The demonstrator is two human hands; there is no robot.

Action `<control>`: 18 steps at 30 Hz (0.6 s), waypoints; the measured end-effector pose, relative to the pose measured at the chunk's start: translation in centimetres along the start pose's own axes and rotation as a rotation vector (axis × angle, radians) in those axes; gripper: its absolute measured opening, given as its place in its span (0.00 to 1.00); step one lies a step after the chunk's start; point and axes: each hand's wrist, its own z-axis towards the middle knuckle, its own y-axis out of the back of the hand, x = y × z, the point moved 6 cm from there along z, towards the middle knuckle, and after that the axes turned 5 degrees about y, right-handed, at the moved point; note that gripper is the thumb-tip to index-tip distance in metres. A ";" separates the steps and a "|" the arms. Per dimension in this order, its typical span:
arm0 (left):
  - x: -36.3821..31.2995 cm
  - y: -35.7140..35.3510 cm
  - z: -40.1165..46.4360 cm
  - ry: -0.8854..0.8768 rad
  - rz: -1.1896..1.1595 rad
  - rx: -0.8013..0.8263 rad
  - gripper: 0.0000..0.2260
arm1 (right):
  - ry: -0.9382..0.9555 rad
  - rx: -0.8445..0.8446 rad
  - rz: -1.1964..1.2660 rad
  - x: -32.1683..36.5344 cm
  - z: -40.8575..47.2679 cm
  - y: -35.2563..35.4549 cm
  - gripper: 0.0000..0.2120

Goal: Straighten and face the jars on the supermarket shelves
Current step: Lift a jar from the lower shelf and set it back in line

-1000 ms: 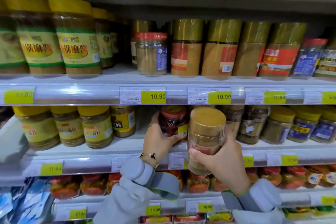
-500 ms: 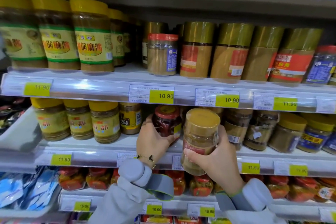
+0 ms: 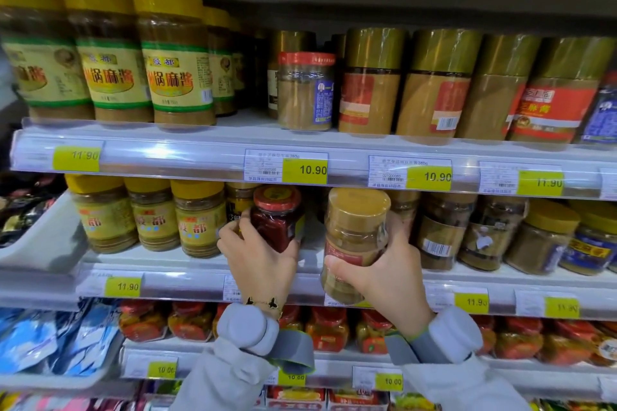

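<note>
Middle shelf [image 3: 200,264], two jars in hand at once. My left hand [image 3: 260,264] wraps the red-lidded jar [image 3: 277,217] from below and behind, fingers curled round its dark red body; the jar sits at the shelf front, just right of the yellow-lidded row [image 3: 150,213]. My right hand [image 3: 390,277] grips the tall tan jar [image 3: 354,243], thumb across the front, fingers round the back. This jar is out in front of the shelf lip and tilted, gold lid toward me, base overhanging the price rail [image 3: 467,300].

Step as I judge it: set the tan jar into the gap between the red-lidded jar and the dark jars [image 3: 440,230] to the right, label outward.

Notes on doing it well:
- Bring the jar upright before the base meets the shelf; a tilted landing could knock a neighbour.
- Turn it in the grip so the red label panel faces forward, then slide back until flush with the row front.
- Steady the red-lidded jar with the left hand while the other goes in.

Legible text: upper rail tags 11.90, 10.90 [image 3: 312,170], 10.90, 11.90; middle rail 11.90 [image 3: 123,286], 11.9-, a blurred third; lower rail 10.00. Upper-left jars [image 3: 173,77] read 殷都 over 火锅麻酱, first character partly cut off. The yellow-lidded row reads 殷都. The tan jar's label is too blurred to read.
</note>
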 end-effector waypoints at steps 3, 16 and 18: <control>-0.2 0.4 -0.2 -0.015 -0.008 -0.004 0.39 | -0.002 -0.005 -0.012 -0.2 0.2 -0.4 0.34; -4.6 0.6 -4.7 -0.352 -0.272 0.399 0.35 | -0.108 -0.135 -0.138 -0.2 1.7 -2.3 0.32; -4.5 -0.1 -4.9 -0.318 -0.252 0.429 0.39 | -0.133 -0.155 -0.159 -0.2 1.9 -2.4 0.32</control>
